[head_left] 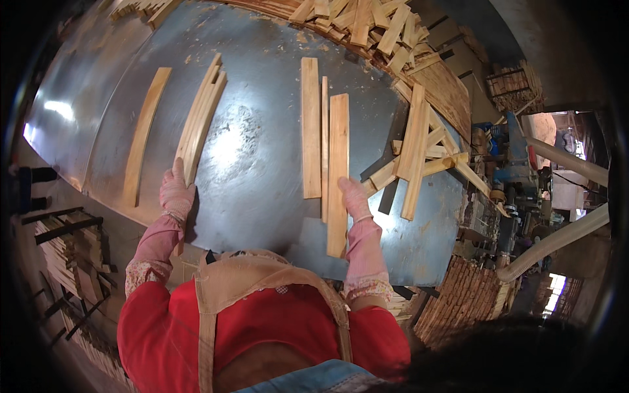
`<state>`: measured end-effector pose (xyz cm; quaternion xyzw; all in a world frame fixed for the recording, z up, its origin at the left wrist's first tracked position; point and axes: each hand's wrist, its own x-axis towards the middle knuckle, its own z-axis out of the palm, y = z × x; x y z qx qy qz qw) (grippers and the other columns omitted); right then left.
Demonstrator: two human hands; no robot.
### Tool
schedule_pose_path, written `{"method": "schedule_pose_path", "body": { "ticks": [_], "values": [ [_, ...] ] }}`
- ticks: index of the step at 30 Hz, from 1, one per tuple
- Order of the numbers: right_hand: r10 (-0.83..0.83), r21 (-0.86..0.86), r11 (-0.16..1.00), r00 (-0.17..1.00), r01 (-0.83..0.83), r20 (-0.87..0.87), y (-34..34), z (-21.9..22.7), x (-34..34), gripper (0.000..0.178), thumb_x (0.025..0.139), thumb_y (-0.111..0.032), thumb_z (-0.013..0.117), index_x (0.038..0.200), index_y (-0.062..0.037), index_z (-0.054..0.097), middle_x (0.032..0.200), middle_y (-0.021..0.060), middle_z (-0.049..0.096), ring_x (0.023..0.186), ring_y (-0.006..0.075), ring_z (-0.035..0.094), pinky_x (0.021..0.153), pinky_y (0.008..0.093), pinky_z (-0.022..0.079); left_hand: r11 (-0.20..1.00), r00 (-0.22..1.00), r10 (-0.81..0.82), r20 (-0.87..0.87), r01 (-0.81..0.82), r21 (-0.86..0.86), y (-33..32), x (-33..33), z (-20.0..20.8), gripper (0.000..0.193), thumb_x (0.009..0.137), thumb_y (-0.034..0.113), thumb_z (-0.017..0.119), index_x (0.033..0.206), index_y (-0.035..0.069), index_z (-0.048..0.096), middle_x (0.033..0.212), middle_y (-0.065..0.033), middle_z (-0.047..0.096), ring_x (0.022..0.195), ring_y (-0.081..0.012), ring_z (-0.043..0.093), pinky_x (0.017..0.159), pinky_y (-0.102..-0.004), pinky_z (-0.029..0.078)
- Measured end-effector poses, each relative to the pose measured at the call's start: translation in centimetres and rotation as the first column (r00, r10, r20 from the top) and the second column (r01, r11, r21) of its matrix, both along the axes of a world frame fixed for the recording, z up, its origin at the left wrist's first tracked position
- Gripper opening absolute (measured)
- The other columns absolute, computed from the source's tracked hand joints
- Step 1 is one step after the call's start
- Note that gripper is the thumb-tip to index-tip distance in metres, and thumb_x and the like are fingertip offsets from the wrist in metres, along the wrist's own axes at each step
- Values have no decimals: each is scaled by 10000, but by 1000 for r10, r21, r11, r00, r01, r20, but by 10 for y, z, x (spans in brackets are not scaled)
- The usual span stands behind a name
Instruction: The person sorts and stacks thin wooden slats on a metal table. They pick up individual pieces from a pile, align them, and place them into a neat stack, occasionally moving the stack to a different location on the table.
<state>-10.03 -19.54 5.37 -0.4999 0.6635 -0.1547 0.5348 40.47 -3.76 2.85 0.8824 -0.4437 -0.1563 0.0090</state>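
My left hand [177, 193], in a pink glove, closes round the near end of a small bundle of wooden strips [202, 121] lying side by side. Farther left, a single wooden slat [147, 134] rests apart on the metal tabletop [255, 196]. My right hand [356, 198], gloved the same way, grips the right edge of a wooden board [338, 164]. Just left of that board are a thin strip [325, 141] and another board [310, 124], roughly parallel to it. The fingers under the wood are partly hidden.
Crossed wooden pieces [419, 154] lie right of my right hand. A heap of short offcuts [367, 26] is at the far edge. Machinery [514, 170] with pale hoses [531, 249] stands at the right. Stacked wood [72, 255] sits on racks at lower left.
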Motion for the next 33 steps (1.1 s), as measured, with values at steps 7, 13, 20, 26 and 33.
{"method": "schedule_pose_path", "body": {
  "ticks": [7,13,20,26,33],
  "values": [
    [-273,162,962,811,220,517,22,-10,168,365,1031,-402,647,1126,-52,690,942,64,672,912,206,680,789,404,561,999,999,-49,1,49,-11,13,-1,-1,908,917,471,765,1669,212,325,1515,-192,521,1334,-394,577,1082,-497,504],
    [776,-61,617,620,-784,-120,108,-19,337,597,1004,-410,586,1461,-26,581,1380,296,673,1289,459,640,1142,522,480,998,998,-51,-26,52,28,7,-12,28,1008,885,640,748,1683,216,301,1485,-185,536,1316,-390,592,1067,-482,512],
    [174,-213,887,726,-409,-665,79,29,152,864,798,-391,824,1525,-66,491,1494,237,553,1375,445,524,1168,553,409,999,1000,-17,-4,18,33,19,2,3,1086,854,528,825,1703,237,213,1525,-163,494,1367,-361,561,1090,-470,507],
    [-125,-310,951,935,18,-332,120,-23,50,682,893,-323,782,1491,-73,571,1173,226,713,1110,458,672,1028,523,522,822,900,-332,282,423,-381,13,-30,18,857,878,421,824,1596,113,473,1573,-202,497,1403,-388,530,1117,-494,484],
    [160,-301,924,953,-236,-258,119,-49,108,726,927,-388,779,1529,-55,545,1328,248,692,1135,464,673,1025,486,536,999,196,-39,-980,28,-34,-29,-150,37,636,958,400,740,1403,-44,639,1172,-184,761,1033,-270,736,937,-395,566]
  ]
}}
